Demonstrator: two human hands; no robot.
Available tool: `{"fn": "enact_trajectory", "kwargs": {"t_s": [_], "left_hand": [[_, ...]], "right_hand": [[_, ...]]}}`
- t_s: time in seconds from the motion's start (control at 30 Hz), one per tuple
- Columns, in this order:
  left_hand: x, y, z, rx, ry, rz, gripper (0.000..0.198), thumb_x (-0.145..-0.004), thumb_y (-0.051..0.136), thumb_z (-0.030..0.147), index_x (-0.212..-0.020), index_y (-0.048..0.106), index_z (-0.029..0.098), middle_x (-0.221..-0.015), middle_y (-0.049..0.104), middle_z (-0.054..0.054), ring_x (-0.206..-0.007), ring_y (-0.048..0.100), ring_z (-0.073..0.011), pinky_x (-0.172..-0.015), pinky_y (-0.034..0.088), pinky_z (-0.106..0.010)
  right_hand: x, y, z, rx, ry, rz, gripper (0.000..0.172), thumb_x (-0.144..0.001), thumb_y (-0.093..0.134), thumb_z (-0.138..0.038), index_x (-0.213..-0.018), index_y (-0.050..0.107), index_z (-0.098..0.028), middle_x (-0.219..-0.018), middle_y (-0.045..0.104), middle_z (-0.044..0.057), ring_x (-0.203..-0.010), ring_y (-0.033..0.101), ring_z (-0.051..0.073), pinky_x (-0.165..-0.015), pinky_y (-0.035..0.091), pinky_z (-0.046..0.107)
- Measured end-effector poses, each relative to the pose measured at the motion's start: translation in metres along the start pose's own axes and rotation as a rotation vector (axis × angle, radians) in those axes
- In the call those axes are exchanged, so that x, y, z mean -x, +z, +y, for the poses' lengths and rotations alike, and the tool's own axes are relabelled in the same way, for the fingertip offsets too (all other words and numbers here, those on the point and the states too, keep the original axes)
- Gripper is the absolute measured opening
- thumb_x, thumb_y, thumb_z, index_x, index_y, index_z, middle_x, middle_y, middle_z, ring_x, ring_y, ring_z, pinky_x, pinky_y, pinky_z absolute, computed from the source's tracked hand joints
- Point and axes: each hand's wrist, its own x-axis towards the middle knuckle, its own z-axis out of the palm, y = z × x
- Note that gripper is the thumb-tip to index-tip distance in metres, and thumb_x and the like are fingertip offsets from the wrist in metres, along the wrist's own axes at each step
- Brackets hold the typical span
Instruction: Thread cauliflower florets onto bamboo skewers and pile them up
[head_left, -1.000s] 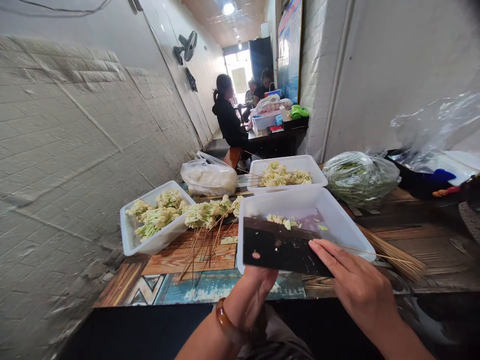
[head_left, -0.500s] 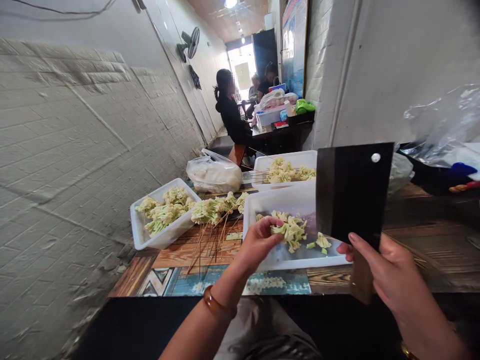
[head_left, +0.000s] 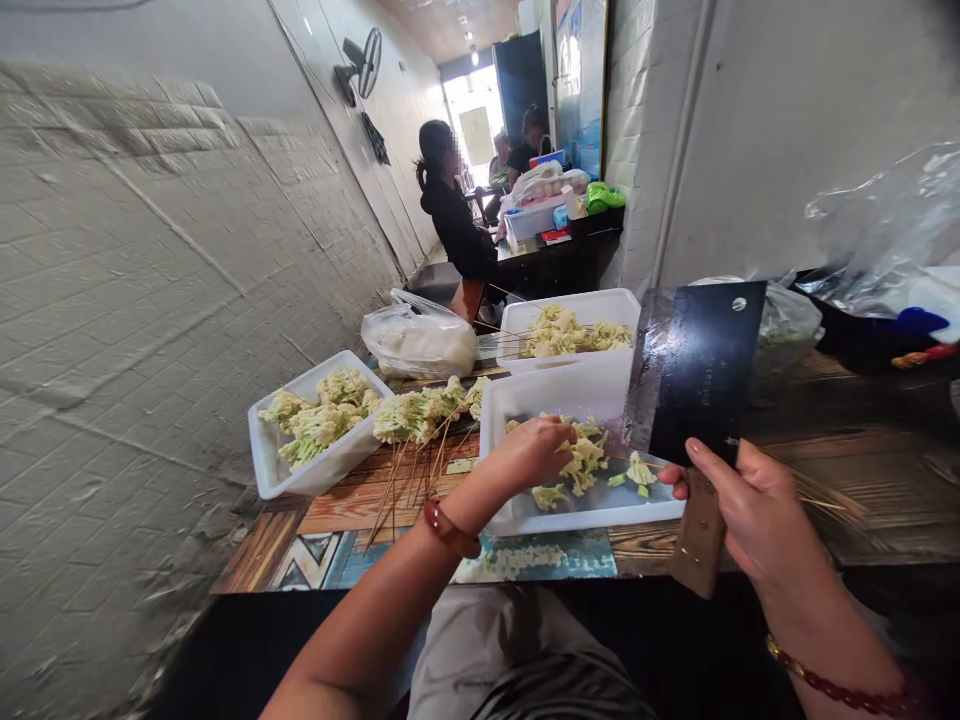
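Observation:
My left hand (head_left: 534, 452) reaches into the near white tray (head_left: 574, 518), its fingers curled down on cauliflower florets (head_left: 589, 455); the fingertips are partly hidden. My right hand (head_left: 761, 510) is closed around the wooden handle (head_left: 699, 535) of a cleaver (head_left: 694, 365), whose dark blade stands upright over the tray's right side. Close to the right fingertips is a small floret (head_left: 639, 468), with what looks like a thin stick running from it towards those fingers. A loose floret (head_left: 550, 497) lies in front of my left hand.
A second white tray (head_left: 262, 455) of florets stands left. Skewered cauliflower (head_left: 420, 415) lies beside it, sticks pointing towards me. Behind are a plastic bag (head_left: 420, 335) and another tray (head_left: 630, 305). Bare skewers (head_left: 832, 500) lie right. A person in black (head_left: 457, 225) sits further back.
My left hand has turned back-up and moved further over the florets. A loose floret now shows in front of it. The cleaver has tilted, so its blade catches light.

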Motion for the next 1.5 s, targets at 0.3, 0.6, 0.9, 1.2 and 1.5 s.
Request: {"fn": "enact_trajectory", "kwargs": {"t_s": [0.3,0.6,0.9,1.2,1.5], "left_hand": [[-0.026,0.009,-0.004,0.098,-0.017,0.008,0.02,-0.063,0.059,0.007,-0.079,0.063,0.019,-0.076,0.059,-0.004,-0.069,0.054,-0.0166,-0.068,0.042,-0.027],[0.025,-0.018,0.005,1.379,-0.22,0.087,0.028,-0.067,0.071,0.019,-0.09,0.055,0.017,-0.086,0.062,-0.003,-0.073,0.06,-0.0122,-0.07,0.05,-0.027],[0.039,0.001,0.028,1.632,-0.312,0.289,0.04,-0.059,0.083,0.024,-0.095,0.067,0.015,-0.088,0.068,-0.005,-0.072,0.063,-0.0128,-0.072,0.051,-0.028],[0.035,0.017,0.041,1.625,-0.308,0.506,0.033,-0.058,0.083,0.03,-0.081,0.066,0.014,-0.078,0.067,-0.004,-0.073,0.061,-0.0144,-0.072,0.047,-0.028],[0.045,0.023,0.044,1.65,-0.252,0.614,0.033,-0.067,0.071,0.041,-0.088,0.067,0.016,-0.083,0.067,-0.005,-0.081,0.062,-0.0202,-0.082,0.049,-0.037]], "right_hand": [[0.0,0.0,0.001,-0.004,-0.047,-0.023,0.021,-0.077,0.068,-0.041,-0.085,0.057,-0.025,-0.058,0.066,-0.001,-0.044,0.057,0.017,-0.042,0.048,0.03],[-0.001,-0.004,0.007,0.014,-0.011,-0.028,0.021,-0.077,0.069,-0.043,-0.077,0.057,-0.026,-0.059,0.067,0.001,-0.048,0.057,0.017,-0.045,0.048,0.029],[0.013,-0.013,0.007,0.407,-0.337,-0.108,0.021,-0.086,0.059,-0.04,-0.072,0.061,-0.024,-0.061,0.066,0.001,-0.049,0.059,0.016,-0.047,0.05,0.029],[0.042,-0.002,0.001,1.196,-1.119,-0.136,0.044,-0.089,0.043,-0.011,-0.131,0.053,-0.021,-0.123,0.065,0.005,-0.104,0.065,0.019,-0.081,0.054,0.031],[0.054,0.013,0.008,1.322,-1.27,-0.194,0.06,-0.078,0.038,0.004,-0.132,0.054,-0.018,-0.127,0.063,0.005,-0.096,0.067,0.017,-0.081,0.051,0.03]]}}
